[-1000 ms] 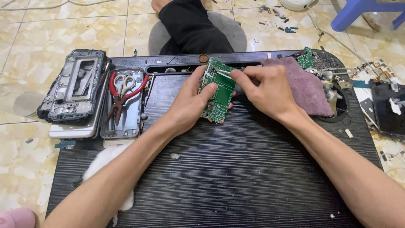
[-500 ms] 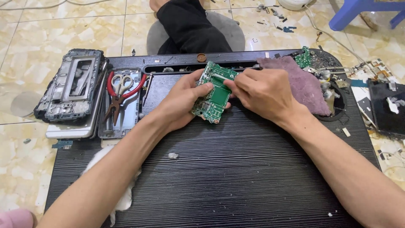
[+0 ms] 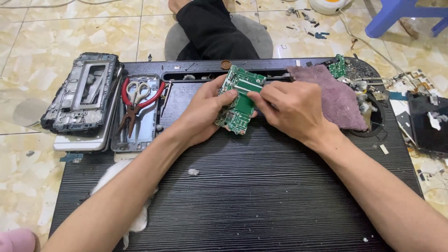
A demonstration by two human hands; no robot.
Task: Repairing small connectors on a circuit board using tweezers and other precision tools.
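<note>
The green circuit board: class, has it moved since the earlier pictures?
No, hardly at all. The green circuit board stays tilted between the left hand and right hand, just below the black tray's slot, as before.

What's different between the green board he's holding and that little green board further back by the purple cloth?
The green circuit board in both hands is clearly larger than the small green board. The held one is tilted up off the black tabletop, gripped by the left hand and right hand; the small one lies untouched at the table's far edge, beside the purple cloth. Both are green and carry small components.
</note>
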